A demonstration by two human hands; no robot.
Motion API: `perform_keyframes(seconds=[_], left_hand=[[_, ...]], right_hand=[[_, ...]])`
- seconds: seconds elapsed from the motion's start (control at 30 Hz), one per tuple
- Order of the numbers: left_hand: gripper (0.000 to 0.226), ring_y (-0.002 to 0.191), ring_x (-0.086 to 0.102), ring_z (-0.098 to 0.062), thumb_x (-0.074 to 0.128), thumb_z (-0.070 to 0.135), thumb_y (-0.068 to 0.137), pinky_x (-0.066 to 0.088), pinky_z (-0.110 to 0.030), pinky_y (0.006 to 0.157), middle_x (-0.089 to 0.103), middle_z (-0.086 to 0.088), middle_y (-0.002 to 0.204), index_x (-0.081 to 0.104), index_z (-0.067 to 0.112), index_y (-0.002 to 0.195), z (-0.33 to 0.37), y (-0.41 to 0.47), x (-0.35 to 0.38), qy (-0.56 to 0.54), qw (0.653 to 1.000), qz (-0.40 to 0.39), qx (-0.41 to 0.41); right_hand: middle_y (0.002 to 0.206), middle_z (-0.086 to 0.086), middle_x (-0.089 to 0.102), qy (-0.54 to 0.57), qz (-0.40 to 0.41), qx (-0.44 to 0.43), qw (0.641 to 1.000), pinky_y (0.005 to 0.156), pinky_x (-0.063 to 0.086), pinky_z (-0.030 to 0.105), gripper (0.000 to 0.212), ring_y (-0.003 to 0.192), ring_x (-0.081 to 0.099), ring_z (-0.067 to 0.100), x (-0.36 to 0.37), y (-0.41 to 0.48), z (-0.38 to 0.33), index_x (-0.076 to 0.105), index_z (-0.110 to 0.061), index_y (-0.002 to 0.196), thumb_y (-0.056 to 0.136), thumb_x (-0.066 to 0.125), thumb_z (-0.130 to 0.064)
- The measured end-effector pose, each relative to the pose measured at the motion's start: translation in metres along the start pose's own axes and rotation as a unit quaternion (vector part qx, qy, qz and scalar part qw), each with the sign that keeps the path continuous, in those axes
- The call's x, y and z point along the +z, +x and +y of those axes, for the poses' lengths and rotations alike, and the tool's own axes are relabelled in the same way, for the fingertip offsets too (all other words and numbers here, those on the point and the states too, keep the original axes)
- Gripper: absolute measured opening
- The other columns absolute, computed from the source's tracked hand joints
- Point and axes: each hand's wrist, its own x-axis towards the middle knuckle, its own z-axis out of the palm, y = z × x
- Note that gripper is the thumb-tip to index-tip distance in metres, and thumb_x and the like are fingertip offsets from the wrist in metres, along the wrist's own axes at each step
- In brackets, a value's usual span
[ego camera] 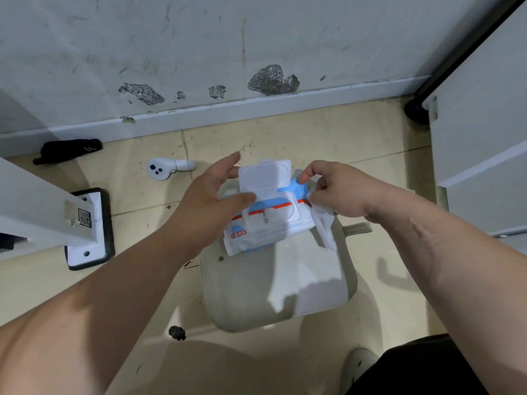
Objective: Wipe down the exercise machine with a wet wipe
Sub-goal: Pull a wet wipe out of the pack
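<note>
A blue-and-white wet wipe pack [265, 226] lies on a grey padded seat [273, 283], its white flip lid [263, 173] standing open. My left hand [211, 201] rests on the pack's left side, thumb pressed on the lid frame and fingers spread behind the lid. My right hand [333, 189] pinches a white wet wipe [323, 226] that hangs down beside the pack's right end. The white frame of the exercise machine [42, 212] stands at the left, bolted to a foot plate [88, 232].
A white handheld controller [165, 168] and a black object [67, 151] lie on the beige tile floor near the scuffed wall. White panels [482, 143] rise at the right. A shoe [359, 366] shows at the bottom right.
</note>
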Motion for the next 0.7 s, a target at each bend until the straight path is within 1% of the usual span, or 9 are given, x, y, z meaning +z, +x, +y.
perform_keyframes(seconds=[0.07, 0.1, 0.2, 0.27, 0.37, 0.5, 0.6, 0.67, 0.7], left_hand=[[0.039, 0.111, 0.057, 0.01, 0.069, 0.03, 0.09, 0.042, -0.003, 0.084, 0.067, 0.025, 0.113, 0.064, 0.035, 0.129, 0.007, -0.009, 0.0, 0.037, 0.996, 0.001, 0.085], [0.031, 0.111, 0.059, 0.004, 0.066, 0.039, 0.088, 0.045, -0.012, 0.09, 0.069, 0.023, 0.11, 0.071, 0.032, 0.118, 0.007, -0.012, -0.001, 0.101, 0.985, -0.003, 0.139], [0.041, 0.111, 0.063, -0.019, 0.061, 0.047, 0.085, 0.048, -0.04, 0.093, 0.07, 0.007, 0.118, 0.077, 0.022, 0.112, -0.012, -0.018, 0.002, 0.333, 0.894, -0.067, 0.294], [0.048, 0.122, 0.059, -0.027, 0.058, 0.052, 0.085, 0.045, -0.047, 0.097, 0.065, 0.003, 0.134, 0.073, 0.025, 0.121, -0.022, -0.021, 0.006, 0.42, 0.852, -0.101, 0.297], [0.055, 0.138, 0.046, -0.031, 0.05, 0.064, 0.086, 0.037, -0.054, 0.108, 0.05, 0.005, 0.154, 0.067, 0.035, 0.13, -0.028, -0.024, 0.012, 0.506, 0.811, -0.115, 0.271], [0.055, 0.145, 0.037, -0.038, 0.042, 0.069, 0.085, 0.03, -0.067, 0.112, 0.044, 0.002, 0.158, 0.068, 0.043, 0.126, -0.027, -0.026, 0.015, 0.522, 0.814, -0.13, 0.219], [0.056, 0.15, 0.029, -0.037, 0.037, 0.07, 0.087, 0.022, -0.067, 0.116, 0.038, 0.003, 0.162, 0.065, 0.046, 0.129, -0.025, -0.032, 0.019, 0.516, 0.827, -0.125, 0.184], [0.054, 0.151, 0.027, -0.032, 0.035, 0.068, 0.089, 0.019, -0.062, 0.12, 0.037, 0.006, 0.162, 0.063, 0.048, 0.131, -0.02, -0.036, 0.015, 0.471, 0.858, -0.12, 0.165], [0.05, 0.15, 0.033, -0.028, 0.038, 0.066, 0.091, 0.023, -0.058, 0.12, 0.042, 0.006, 0.159, 0.064, 0.048, 0.13, -0.015, -0.04, 0.013, 0.421, 0.886, -0.106, 0.163]], right_hand=[[0.082, -0.006, 0.056, -0.01, 0.022, 0.016, 1.0, 0.056, 0.037, 0.027, 0.025, 0.064, 0.051, 0.015, -0.003, 0.001, 0.0, 0.066, -0.023, 0.109, 0.09, 0.058, -0.01], [0.082, -0.008, 0.055, -0.016, 0.035, 0.022, 0.999, 0.056, 0.037, 0.027, 0.024, 0.065, 0.051, 0.015, -0.004, 0.002, 0.0, 0.068, -0.023, 0.107, 0.09, 0.058, -0.01], [0.078, -0.008, 0.057, -0.026, 0.055, 0.031, 0.998, 0.055, 0.037, 0.027, 0.019, 0.065, 0.052, 0.016, -0.003, 0.003, -0.002, 0.07, -0.023, 0.097, 0.087, 0.059, -0.01], [0.076, -0.004, 0.06, -0.023, 0.049, 0.032, 0.998, 0.055, 0.038, 0.026, 0.018, 0.065, 0.052, 0.016, -0.001, 0.003, -0.004, 0.071, -0.022, 0.095, 0.085, 0.061, -0.01], [0.078, -0.002, 0.063, -0.02, 0.041, 0.028, 0.999, 0.056, 0.039, 0.026, 0.017, 0.066, 0.053, 0.017, -0.001, 0.002, -0.007, 0.071, -0.02, 0.096, 0.084, 0.064, -0.01], [0.078, 0.001, 0.064, -0.018, 0.061, 0.019, 0.998, 0.058, 0.042, 0.028, 0.016, 0.068, 0.055, 0.02, -0.003, 0.002, -0.004, 0.071, -0.021, 0.094, 0.085, 0.064, -0.01], [0.08, 0.008, 0.067, 0.006, 0.103, -0.003, 0.995, 0.063, 0.045, 0.031, 0.012, 0.068, 0.055, 0.02, -0.005, 0.001, -0.005, 0.07, -0.021, 0.09, 0.085, 0.064, -0.012], [0.078, 0.004, 0.062, 0.064, 0.116, -0.028, 0.991, 0.063, 0.043, 0.029, 0.012, 0.067, 0.052, 0.017, -0.009, -0.004, -0.013, 0.07, -0.022, 0.089, 0.082, 0.066, -0.013], [0.077, 0.002, 0.06, 0.112, 0.116, -0.04, 0.986, 0.063, 0.041, 0.027, 0.013, 0.066, 0.05, 0.016, -0.011, -0.01, -0.021, 0.07, -0.023, 0.088, 0.078, 0.066, -0.014]])
